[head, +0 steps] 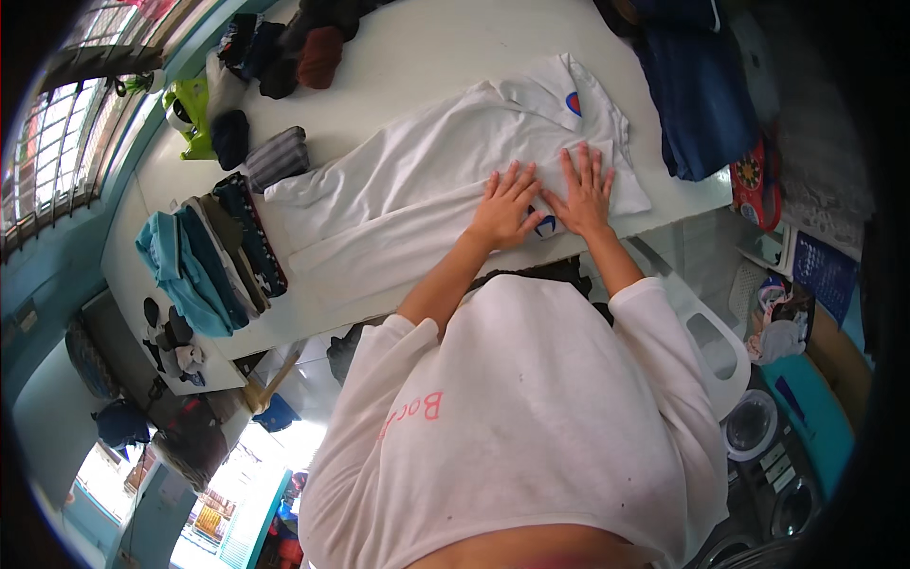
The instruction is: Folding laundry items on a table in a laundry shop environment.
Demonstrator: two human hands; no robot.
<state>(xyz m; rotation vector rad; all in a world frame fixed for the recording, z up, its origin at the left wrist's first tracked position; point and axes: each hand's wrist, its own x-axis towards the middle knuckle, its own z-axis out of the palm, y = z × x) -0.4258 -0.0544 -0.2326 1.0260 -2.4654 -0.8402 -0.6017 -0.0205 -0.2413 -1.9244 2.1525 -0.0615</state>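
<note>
A white T-shirt [441, 163] lies lengthwise on the white table, partly folded, with creases across its body. A red and blue round emblem shows near its upper right end, and a dark blue print is partly hidden beside my hands. My left hand [503, 206] rests palm down on the cloth with its fingers apart. Close to it, my right hand [586, 192] also lies flat on the shirt, fingers spread, nearer the sleeve end. The thumbs are near each other. Neither hand grasps the fabric.
Folded clothes [213, 256] stand in a row at the table's left. Rolled dark garments [284, 64] and a grey plaid bundle [279, 158] lie beyond. Blue jeans [700, 99] hang over the right edge. A white plastic chair [718, 348] stands right of me; small dark items [170, 338] lie far left.
</note>
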